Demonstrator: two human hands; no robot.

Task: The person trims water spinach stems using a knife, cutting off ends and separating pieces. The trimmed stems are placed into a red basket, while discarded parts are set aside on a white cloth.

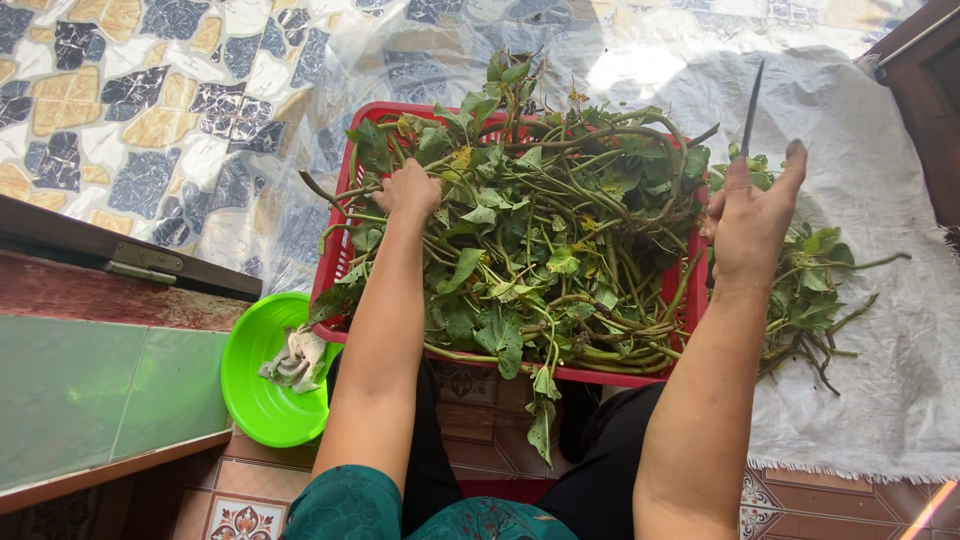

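A red plastic basket (350, 188) sits in front of me, heaped with leafy green vines (540, 230). My left hand (408, 190) reaches into the left side of the heap, fingers curled down among the stems; whether it grips one I cannot tell. My right hand (752, 215) is raised at the basket's right edge and holds a thin dark knife (752, 105) with the blade pointing up. Beside that hand, a smaller pile of cut stems and leaves (815, 300) lies on a white woven sack (880, 180).
A bright green plastic bowl (250, 400) with a crumpled whitish cloth (296, 360) sits at the lower left by my knee. A wooden-framed low ledge (90, 390) runs along the left. Patterned tile floor lies beyond, partly under clear plastic sheet (300, 90). Dark wood stands at the top right (930, 90).
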